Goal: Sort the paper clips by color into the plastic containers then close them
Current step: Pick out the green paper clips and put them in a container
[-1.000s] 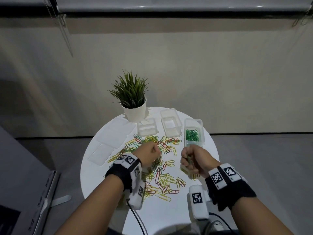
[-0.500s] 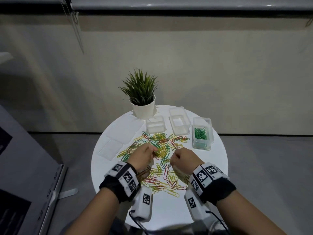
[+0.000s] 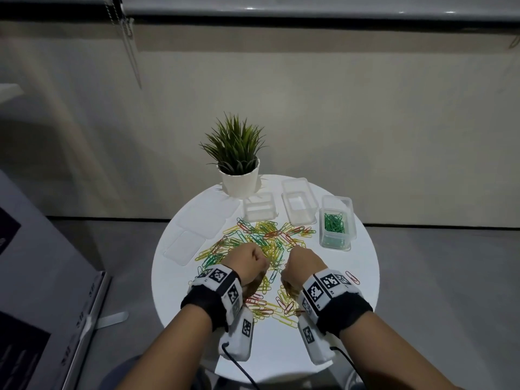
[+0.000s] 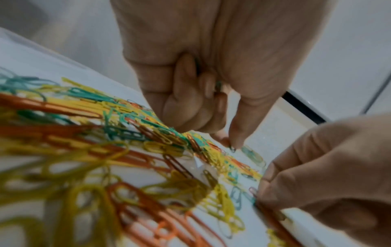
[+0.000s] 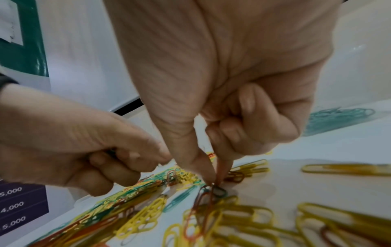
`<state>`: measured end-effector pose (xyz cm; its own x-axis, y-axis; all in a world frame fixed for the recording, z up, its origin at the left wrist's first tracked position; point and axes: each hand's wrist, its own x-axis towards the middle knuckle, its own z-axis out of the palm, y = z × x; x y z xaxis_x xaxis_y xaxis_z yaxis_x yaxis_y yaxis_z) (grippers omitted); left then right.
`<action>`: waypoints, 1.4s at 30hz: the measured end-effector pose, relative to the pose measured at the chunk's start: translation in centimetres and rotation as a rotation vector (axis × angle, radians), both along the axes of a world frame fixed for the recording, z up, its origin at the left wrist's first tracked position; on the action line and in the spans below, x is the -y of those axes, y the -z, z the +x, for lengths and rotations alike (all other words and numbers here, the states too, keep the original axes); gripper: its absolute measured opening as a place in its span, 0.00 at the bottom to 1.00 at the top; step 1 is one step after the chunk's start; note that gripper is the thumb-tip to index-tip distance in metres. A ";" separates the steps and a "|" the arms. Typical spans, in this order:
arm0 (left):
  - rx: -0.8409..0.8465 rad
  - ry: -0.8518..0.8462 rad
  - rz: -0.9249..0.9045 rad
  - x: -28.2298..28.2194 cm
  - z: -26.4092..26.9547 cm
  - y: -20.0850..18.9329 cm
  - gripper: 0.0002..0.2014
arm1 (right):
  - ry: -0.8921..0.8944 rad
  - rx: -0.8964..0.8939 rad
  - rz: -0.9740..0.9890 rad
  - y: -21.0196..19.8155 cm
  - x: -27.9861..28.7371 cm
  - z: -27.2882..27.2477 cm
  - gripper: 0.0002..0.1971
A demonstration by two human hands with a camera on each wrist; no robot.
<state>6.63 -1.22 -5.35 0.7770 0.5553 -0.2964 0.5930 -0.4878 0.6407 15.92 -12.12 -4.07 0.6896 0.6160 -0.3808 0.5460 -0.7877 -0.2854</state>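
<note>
Over the round white tabletop [image 3: 363, 294], both hands work the mixed pile of paper clips [image 3: 270, 243] at its centre. The left hand [image 3: 247, 258] is curled, green clips tucked under its fingers, thumb and forefinger reaching for another green clip [image 4: 252, 154]. The right hand [image 3: 302, 266] pinches a clip [image 5: 220, 172], apparently red, lifting it from the tangle. Green clips already fill the container [image 3: 336, 229] at two o'clock; two empty containers [image 3: 298, 205] wait at twelve, lids [image 3: 194, 235] at ten. Sorting seems early; next, each handful needs carrying to its own container. Compared with a second ago, the right hand has shifted from beside the green container to the pile's centre.
</note>
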 end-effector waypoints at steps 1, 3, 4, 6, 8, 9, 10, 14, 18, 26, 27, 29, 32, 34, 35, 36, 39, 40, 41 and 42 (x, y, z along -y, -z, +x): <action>0.041 0.009 -0.031 0.0 -0.3 -0.3 0.07 | -0.003 -0.003 0.002 -0.1 0.1 -0.1 0.08; 0.111 0.012 -0.124 0.0 -0.7 -0.9 0.07 | -0.014 -0.014 -0.012 -0.2 0.2 -0.3 0.09; 0.133 -0.003 -0.167 -0.1 -0.9 -1.0 0.06 | -0.018 -0.009 -0.021 -0.1 0.2 -0.4 0.08; 0.174 -0.031 -0.162 -0.2 -1.1 -0.9 0.06 | -0.045 0.001 -0.031 -0.1 0.0 -0.5 0.05; 0.201 -0.064 -0.030 -0.4 -1.4 -0.7 0.05 | -0.083 -0.006 -0.056 -0.4 -0.2 -0.5 0.07; 0.197 -0.066 0.080 -0.4 -1.6 -0.8 0.04 | -0.103 -0.020 -0.066 -0.5 -0.2 -0.5 0.08; 0.180 -0.046 0.214 -0.4 -1.8 -1.0 0.04 | -0.114 -0.038 -0.078 -0.5 -0.2 -0.4 0.11; 0.175 0.032 0.542 -0.4 -2.4 -1.4 0.03 | -0.091 -0.094 -0.039 -0.1 -0.2 -0.1 0.14; 0.249 -0.011 0.482 -0.2 -2.6 -1.6 0.02 | 0.027 -0.266 0.309 -0.3 0.8 1.6 0.14; 0.425 -0.306 -0.542 -0.5 -1.4 -1.6 0.12 | 0.555 -1.198 0.939 -0.7 2.0 2.7 0.20; 0.486 -0.356 -0.743 -0.5 -1.3 -1.7 0.11 | 0.544 -1.191 0.910 -0.5 1.8 2.6 0.21; 0.622 -0.403 -1.019 -0.5 -1.5 -1.8 0.09 | 0.520 -1.175 0.838 -0.1 1.3 2.2 0.19; 0.726 -0.418 -1.190 -0.5 -1.7 -1.8 0.06 | 0.492 -1.143 0.810 0.3 0.8 1.4 0.13; 0.727 -0.432 -1.244 -0.5 -2.0 -1.8 0.05 | 0.440 -1.087 0.780 0.6 0.8 1.0 0.13; 0.699 -0.440 -1.256 -0.5 -2.0 -1.9 0.03 | 0.392 -1.027 0.751 0.6 0.9 1.0 0.15; 0.646 -0.434 -1.231 -0.6 -2.0 -1.9 0.02 | 0.321 -0.943 0.712 0.7 1.0 1.0 0.16; 0.312 -0.221 -0.489 -0.8 -1.8 -1.2 0.13 | -0.055 -0.483 0.487 0.1 1.3 1.2 0.15; 0.218 -0.116 -0.199 -0.8 -1.8 -0.7 0.12 | -0.174 -0.338 0.400 -0.1 1.3 1.2 0.14; 0.150 -0.043 -0.030 -0.8 -1.8 -0.4 0.09 | -0.250 -0.236 0.334 -0.3 1.3 1.1 0.12; 0.091 0.004 0.066 -0.8 -1.8 -0.3 0.07 | -0.300 -0.152 0.288 -0.4 1.3 0.9 0.11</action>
<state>4.82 -0.40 -5.05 0.8011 0.5683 -0.1879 0.5321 -0.5324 0.6583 16.84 -13.44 -3.65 0.4133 0.8764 -0.2471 0.6736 -0.4768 -0.5647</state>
